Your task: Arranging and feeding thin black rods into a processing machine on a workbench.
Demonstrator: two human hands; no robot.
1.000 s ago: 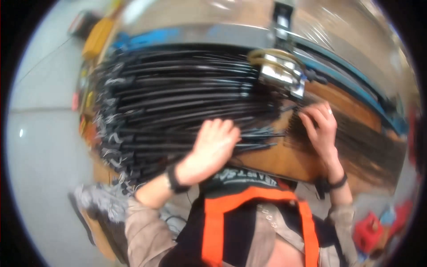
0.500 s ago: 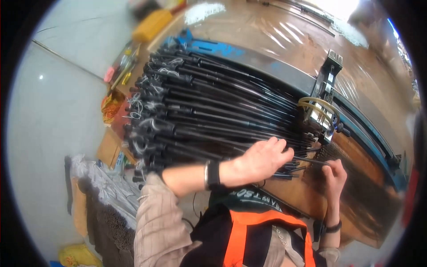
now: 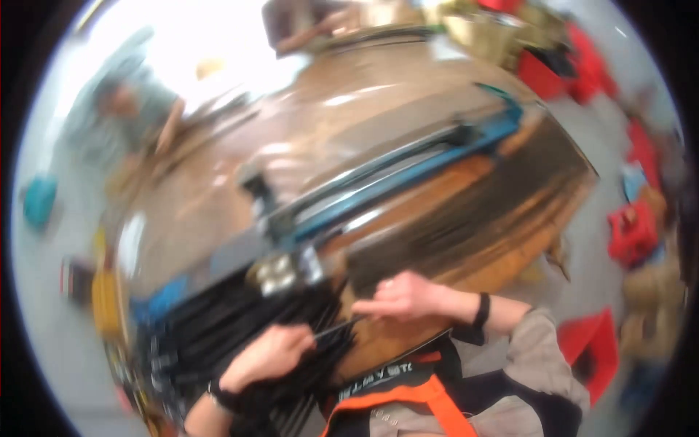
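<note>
A thin black rod (image 3: 333, 331) stretches between my two hands. My left hand (image 3: 271, 355) is closed around it at the left, above a pile of rods. My right hand (image 3: 402, 296) pinches its right end with fingers curled, over the bench. Beneath and beyond my left hand lies the pile of long black rods (image 3: 211, 320), side by side and smeared by motion. At the pile's far right edge sits a metal clamp block (image 3: 280, 274) with pale round parts. A blue rail (image 3: 408, 175) runs from near the block toward the far right.
The brown workbench (image 3: 320, 109) has a dark worn strip (image 3: 466, 204) along its near side. Across the bench at the far left is another person (image 3: 135, 116), blurred. A yellow box (image 3: 107, 306) stands at the left, with red bags (image 3: 632, 231) on the floor at the right.
My view has swung to the right, bringing the far bench, another person and the red bags into sight. Both hands still hold the rod between them.
</note>
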